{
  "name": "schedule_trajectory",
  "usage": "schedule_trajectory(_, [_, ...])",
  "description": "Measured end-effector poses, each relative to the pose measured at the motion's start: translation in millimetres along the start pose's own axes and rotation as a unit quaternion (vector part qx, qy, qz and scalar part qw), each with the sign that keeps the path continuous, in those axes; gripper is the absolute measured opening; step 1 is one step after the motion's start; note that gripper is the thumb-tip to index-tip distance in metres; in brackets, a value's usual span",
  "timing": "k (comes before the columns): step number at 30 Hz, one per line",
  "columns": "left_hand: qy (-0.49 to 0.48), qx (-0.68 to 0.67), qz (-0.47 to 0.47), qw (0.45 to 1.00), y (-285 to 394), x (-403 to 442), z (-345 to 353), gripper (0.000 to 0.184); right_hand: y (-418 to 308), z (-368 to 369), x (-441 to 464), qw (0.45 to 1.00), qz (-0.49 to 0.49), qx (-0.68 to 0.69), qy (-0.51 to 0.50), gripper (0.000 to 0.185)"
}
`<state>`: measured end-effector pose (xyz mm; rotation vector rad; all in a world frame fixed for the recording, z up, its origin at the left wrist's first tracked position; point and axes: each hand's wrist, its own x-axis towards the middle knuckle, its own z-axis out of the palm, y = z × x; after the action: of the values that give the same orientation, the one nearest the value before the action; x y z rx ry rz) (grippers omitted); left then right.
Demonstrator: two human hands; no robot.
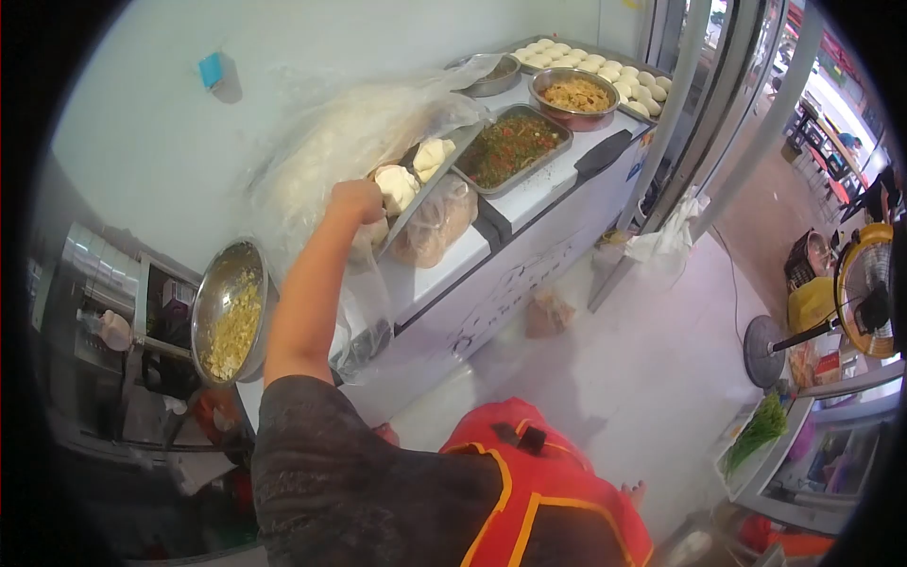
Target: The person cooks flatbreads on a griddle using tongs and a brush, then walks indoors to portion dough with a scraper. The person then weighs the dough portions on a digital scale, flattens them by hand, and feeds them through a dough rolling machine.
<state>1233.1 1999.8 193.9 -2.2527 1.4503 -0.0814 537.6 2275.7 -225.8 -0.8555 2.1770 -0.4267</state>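
Note:
My left hand (357,200) reaches over the counter, its fingers curled in a closed shape beside a piece of pale dough (396,189). What it grips, if anything, is hidden. Clear plastic sheeting (316,156) lies around the hand and over part of a metal tray (436,182). A second dough piece (433,157) rests farther along that tray. Below the tray's edge is a bag (439,225) with something light brown inside. My right hand is not in view.
Beyond the tray stand a pan of chopped red and green filling (510,149), a bowl of orange filling (574,95) and a tray of round dough pieces (605,68). A steel bowl (200,326) is at left. A fan (864,288) stands at right.

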Motion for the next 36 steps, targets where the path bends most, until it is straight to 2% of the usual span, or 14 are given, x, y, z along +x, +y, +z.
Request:
schedule_trajectory(4, [0.181,-0.134,-0.010,0.974,27.7,27.3,-1.8,0.017,-8.1,3.5,-3.5,0.998,0.004,0.055,0.021,0.062])
schedule_trajectory(7, [0.254,-0.074,0.103,0.959,41.0,59.3,-0.3,0.017,-4.5,-1.1,-7.1,0.999,-0.012,0.004,0.030,0.062])
schedule_trajectory(11, [0.159,-0.120,0.083,0.976,54.4,94.8,1.9,0.021,7.9,-1.9,-17.3,0.999,0.008,0.007,0.050,0.063])
schedule_trajectory(14, [0.227,-0.170,0.126,0.950,55.0,108.7,-0.3,0.019,22.1,1.7,-30.6,0.997,0.018,0.011,0.071,0.063])
schedule_trajectory(20, [0.287,-0.262,0.004,0.921,72.8,140.7,-2.8,0.021,34.2,11.8,-53.7,0.996,0.007,-0.009,0.083,0.062])
schedule_trajectory(23, [0.276,-0.296,0.025,0.914,77.1,172.9,14.7,0.022,39.3,18.5,-52.4,0.995,-0.002,0.045,0.094,0.062])
schedule_trajectory(26, [0.066,-0.212,0.042,0.974,79.5,139.2,-40.8,0.027,40.1,20.3,-55.0,0.991,0.006,0.083,0.100,0.061])
schedule_trajectory(28, [0.209,-0.146,0.151,0.955,104.7,76.2,-87.3,0.030,25.7,14.9,-62.4,0.990,0.021,0.092,0.104,0.060])
schedule_trajectory(30, [0.196,-0.221,0.280,0.914,147.8,14.4,-138.1,0.032,8.8,5.5,-79.8,0.988,0.045,0.099,0.108,0.058])
schedule_trajectory(32, [0.263,-0.256,0.459,0.809,205.5,-66.2,-169.7,0.025,14.1,1.7,-86.0,0.993,0.022,0.034,0.112,0.058])
schedule_trajectory(33, [0.283,-0.292,0.584,0.703,243.3,-93.9,-170.9,0.025,17.3,-1.1,-85.0,0.993,0.010,0.002,0.115,0.057])
schedule_trajectory(34, [0.083,-0.161,0.603,0.777,261.8,-163.8,-208.5,0.033,24.2,-2.9,-86.5,0.992,0.019,0.022,0.122,0.057])
schedule_trajectory(35, [0.104,-0.005,0.715,0.691,299.0,-196.0,-205.5,0.025,32.9,-5.3,-85.5,0.991,0.023,0.037,0.124,0.057])
schedule_trajectory(36, [0.109,-0.067,0.826,0.549,301.4,-239.6,-215.1,0.019,41.4,-8.0,-85.0,0.990,0.028,0.053,0.126,0.057])
